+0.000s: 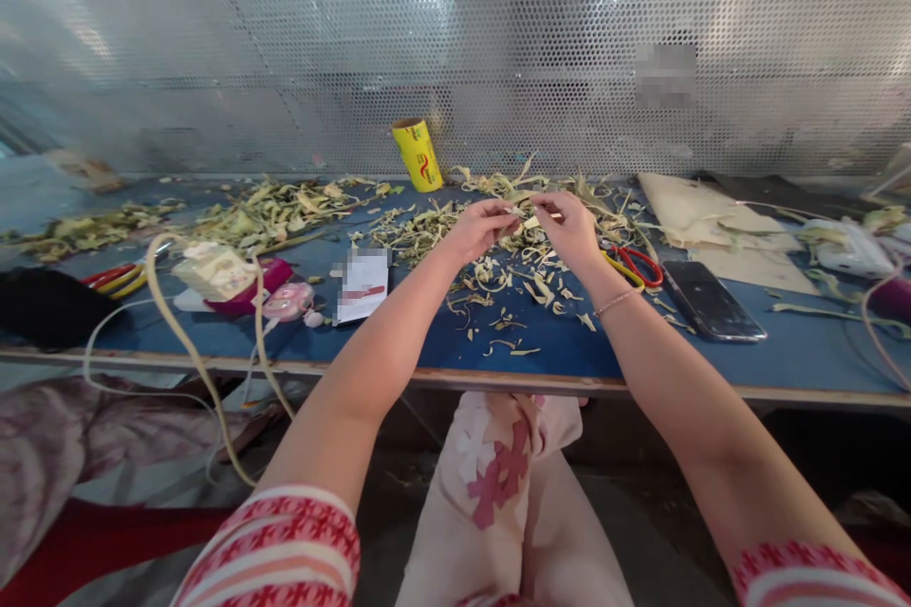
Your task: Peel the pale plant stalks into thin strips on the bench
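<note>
Pale leaf strip [525,207] pinched between my left hand [482,226] and right hand [569,226], fingertips closed on it; trimmed scraps [509,289] below fingers, uncut pile [541,182] beyond.

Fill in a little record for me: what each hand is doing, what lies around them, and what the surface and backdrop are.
Left hand: left hand pinching a pale dried leaf strip
Right hand: right hand pinching the same strip's other end
Beneath hands: scattered pale green leaf trimmings
Right of hands: red-and-yellow-handled scissors, black flat smartphone
Behind hands: yellow cardboard tube
Surface: blue-topped workbench
Backdrop: perforated metal panel
</note>
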{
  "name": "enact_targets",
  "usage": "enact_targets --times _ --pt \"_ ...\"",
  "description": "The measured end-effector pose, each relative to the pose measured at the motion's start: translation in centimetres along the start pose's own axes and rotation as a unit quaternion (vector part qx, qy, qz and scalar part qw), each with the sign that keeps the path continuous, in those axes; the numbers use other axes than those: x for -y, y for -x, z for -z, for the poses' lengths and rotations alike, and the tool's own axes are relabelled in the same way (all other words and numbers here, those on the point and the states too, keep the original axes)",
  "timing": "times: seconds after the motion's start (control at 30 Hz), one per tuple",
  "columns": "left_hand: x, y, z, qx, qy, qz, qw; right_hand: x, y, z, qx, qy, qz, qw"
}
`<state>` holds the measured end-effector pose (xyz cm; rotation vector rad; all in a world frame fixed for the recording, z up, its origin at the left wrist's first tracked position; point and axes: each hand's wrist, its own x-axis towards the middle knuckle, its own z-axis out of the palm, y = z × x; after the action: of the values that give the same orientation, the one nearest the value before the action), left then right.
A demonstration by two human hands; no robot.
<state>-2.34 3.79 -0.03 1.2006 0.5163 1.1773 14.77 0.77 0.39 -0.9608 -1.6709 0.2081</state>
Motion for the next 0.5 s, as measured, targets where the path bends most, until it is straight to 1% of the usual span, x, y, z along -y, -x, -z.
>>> enact_targets --times 0.13,0.33,0.5 --pt "0.12 -0.06 -0.08 -0.001 0.007 0.0 1.0 0.24 0.09 -0.1 0.013 -0.001 0.003 1.0" --pt "0.27 -0.16 -0.25 0.012 0.0 0.012 1.0 0.29 0.17 -0.26 0.027 0.007 0.035 0.999" --pt "0.13 -0.09 -0.12 0.001 -0.006 0.001 1.0 0.12 0.16 -0.17 0.027 0.011 0.032 0.999"
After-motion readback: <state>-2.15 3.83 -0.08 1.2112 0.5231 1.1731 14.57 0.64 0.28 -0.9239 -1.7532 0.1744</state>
